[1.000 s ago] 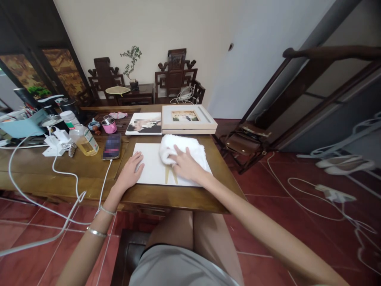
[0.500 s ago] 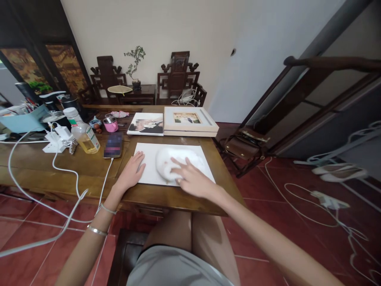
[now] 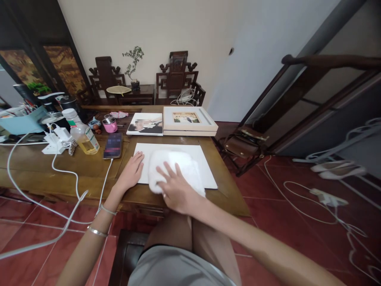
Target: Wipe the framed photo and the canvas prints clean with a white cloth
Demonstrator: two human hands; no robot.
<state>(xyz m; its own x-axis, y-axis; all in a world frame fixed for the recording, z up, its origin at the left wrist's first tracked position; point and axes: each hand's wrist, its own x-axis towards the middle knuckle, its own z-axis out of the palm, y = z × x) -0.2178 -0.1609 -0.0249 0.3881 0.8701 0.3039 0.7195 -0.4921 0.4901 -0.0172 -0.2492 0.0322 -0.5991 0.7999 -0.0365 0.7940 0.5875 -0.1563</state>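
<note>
A flat white board (image 3: 206,169) lies on the wooden table close to my body. Over its middle is a fluffy white cloth (image 3: 181,159), whose near edge hangs past the board's front edge. My right hand (image 3: 175,190) presses on top of the cloth with fingers spread. My left hand (image 3: 132,171) rests on the board's left edge, its fingers stretched out and holding nothing. The part of the board beneath the cloth is hidden.
Behind the board are a picture panel (image 3: 145,124) and a pale framed picture (image 3: 205,119). To the left are a phone (image 3: 113,146) on a cable, a bottle (image 3: 86,139), a pink cup (image 3: 110,125) and a power strip (image 3: 53,148). A dark chair stands right.
My right hand and the white cloth have moved left and toward my body across the board. My left hand has stayed at the left edge.
</note>
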